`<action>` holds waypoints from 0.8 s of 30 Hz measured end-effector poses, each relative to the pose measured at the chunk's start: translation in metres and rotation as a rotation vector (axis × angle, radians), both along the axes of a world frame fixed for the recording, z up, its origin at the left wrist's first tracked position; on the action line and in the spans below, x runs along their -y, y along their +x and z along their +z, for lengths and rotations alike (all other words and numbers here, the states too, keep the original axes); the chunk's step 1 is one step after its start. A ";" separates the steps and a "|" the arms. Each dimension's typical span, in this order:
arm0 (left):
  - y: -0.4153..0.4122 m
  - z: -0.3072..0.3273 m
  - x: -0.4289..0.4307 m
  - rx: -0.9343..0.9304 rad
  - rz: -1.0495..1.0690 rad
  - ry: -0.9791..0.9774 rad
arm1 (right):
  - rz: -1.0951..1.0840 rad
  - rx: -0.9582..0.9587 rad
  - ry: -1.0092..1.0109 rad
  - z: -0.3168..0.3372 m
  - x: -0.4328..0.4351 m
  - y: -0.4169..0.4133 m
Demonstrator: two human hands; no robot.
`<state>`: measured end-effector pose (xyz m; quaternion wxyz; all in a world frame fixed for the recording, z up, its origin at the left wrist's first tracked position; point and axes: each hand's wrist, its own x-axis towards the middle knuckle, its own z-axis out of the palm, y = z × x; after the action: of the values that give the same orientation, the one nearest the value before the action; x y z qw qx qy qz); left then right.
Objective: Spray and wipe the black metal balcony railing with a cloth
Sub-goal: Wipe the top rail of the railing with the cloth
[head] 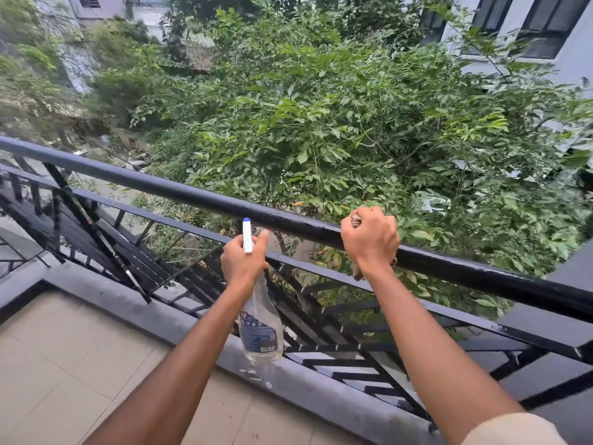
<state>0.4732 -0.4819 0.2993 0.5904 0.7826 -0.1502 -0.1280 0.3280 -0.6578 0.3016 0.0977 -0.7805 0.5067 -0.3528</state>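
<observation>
Black metal railing runs diagonally from mid left to lower right of frame. Right hand is clamped over the top rail right of centre, fingers curled round a brownish cloth bunched against the rail. Cloth ends poke out above and below the hand. Left hand sits near it at centre frame, just below the rail, gripping the neck of a clear spray bottle. White-and-blue nozzle points up, bottle base hangs over the grey curb. Hands apart. Beige floor tiles lower left, green trees beyond the railing.
</observation>
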 end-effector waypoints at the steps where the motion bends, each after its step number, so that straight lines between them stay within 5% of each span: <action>1: 0.004 0.001 -0.001 0.005 0.007 0.010 | 0.000 0.010 0.001 0.000 0.000 0.001; 15: 0.057 0.007 -0.013 0.015 0.103 0.018 | -0.009 0.032 -0.020 -0.002 0.000 0.002; 24: 0.084 0.007 -0.020 -0.102 -0.179 0.070 | -0.047 0.058 -0.054 -0.004 0.000 0.005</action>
<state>0.5576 -0.4620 0.3063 0.5561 0.7786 -0.1845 -0.2249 0.3332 -0.6580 0.2980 0.0829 -0.7603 0.5119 -0.3912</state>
